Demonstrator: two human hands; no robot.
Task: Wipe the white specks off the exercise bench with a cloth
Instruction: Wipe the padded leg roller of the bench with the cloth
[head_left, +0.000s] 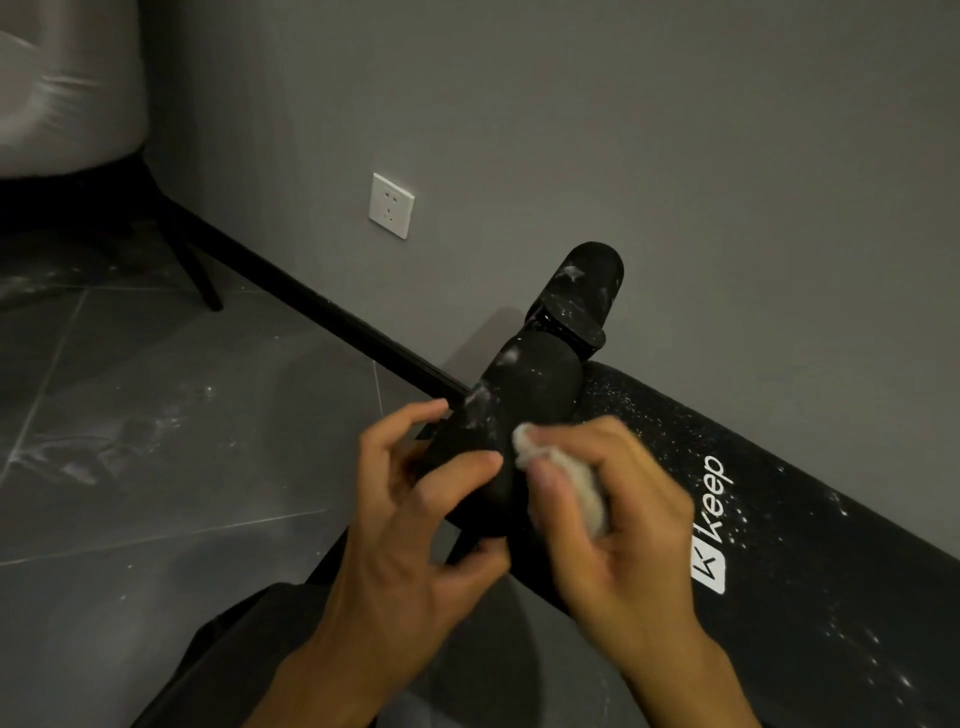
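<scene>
A black exercise bench (810, 519) with a white logo runs along the wall at the right, dusted with white specks. At its near end a black foam roller (524, 395) with white smudges juts out, and a second roller (582, 291) stands behind it. My left hand (415, 525) grips the near end of the front roller, thumb on top. My right hand (623, 519) holds a bunched white cloth (566, 478) and presses it against the roller's right side. The right hand is blurred.
A white wall socket (391, 206) sits on the grey wall above a black skirting board. A grey chair with black legs (192, 260) stands at the far left. The dark tiled floor (156, 441) carries white powder smears. My dark-clothed leg (249, 649) is at the bottom.
</scene>
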